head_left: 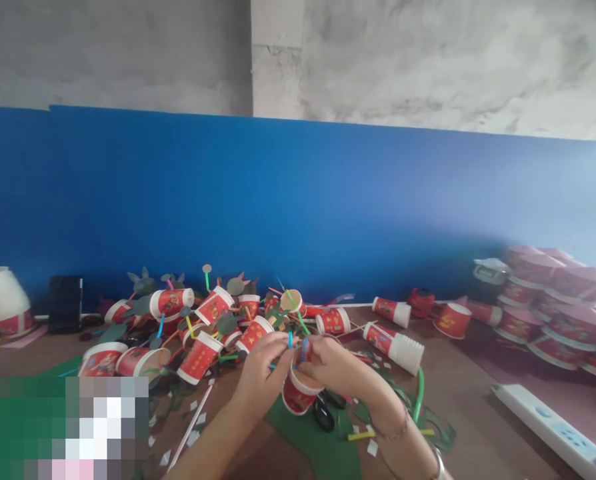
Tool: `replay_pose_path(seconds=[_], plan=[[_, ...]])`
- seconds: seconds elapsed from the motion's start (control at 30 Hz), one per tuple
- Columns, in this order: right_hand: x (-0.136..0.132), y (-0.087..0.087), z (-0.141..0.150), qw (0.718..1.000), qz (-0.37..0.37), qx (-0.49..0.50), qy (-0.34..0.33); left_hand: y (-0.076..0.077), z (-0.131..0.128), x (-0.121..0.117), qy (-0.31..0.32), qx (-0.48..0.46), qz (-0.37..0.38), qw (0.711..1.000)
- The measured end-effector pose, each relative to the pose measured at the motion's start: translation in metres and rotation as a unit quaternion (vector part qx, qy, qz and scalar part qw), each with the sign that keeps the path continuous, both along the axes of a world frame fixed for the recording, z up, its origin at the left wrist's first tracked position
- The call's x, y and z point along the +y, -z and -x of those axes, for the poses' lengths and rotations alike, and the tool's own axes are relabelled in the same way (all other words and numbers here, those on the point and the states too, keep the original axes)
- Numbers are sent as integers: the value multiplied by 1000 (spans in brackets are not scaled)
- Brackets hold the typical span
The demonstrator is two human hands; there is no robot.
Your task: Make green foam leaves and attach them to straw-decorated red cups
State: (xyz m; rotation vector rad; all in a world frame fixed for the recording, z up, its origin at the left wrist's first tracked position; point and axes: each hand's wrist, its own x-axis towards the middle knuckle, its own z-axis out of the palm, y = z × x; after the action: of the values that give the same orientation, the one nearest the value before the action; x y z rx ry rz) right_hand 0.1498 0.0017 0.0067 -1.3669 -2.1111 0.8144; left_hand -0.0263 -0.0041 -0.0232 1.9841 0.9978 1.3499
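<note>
Left hand (264, 365): fingertips pinching blue straw (291, 341) | Right hand (329, 363): fingers curled at paper cup (301, 399), hold unclear | Cup: toward worktop's (471, 417) near edge, centre; probably light, easily dented, firmest by rim

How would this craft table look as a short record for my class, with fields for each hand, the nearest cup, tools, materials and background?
Left hand: fingertips at a small blue piece; grip unclear
Right hand: beside the left, over the cup
Nearest cup: red and white, mouth toward the hands
Tools: black-handled scissors, partly hidden
Materials: green paper, loose straws, decorated cups
Background: blue panel, grey wall
</note>
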Motion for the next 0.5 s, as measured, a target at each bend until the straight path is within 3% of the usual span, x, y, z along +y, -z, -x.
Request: replay_pose_path(seconds=[0.17, 0.33, 0.5], plan=[[0, 0, -1, 999, -19, 19, -24, 7, -7, 3, 66, -108, 119, 985], [0, -1, 1, 1000, -13, 3, -19, 7, -11, -1, 72, -195, 241, 948], [-1, -4, 4, 998, 17, 41, -44, 14, -11, -5, 140, -198, 261, 934]])
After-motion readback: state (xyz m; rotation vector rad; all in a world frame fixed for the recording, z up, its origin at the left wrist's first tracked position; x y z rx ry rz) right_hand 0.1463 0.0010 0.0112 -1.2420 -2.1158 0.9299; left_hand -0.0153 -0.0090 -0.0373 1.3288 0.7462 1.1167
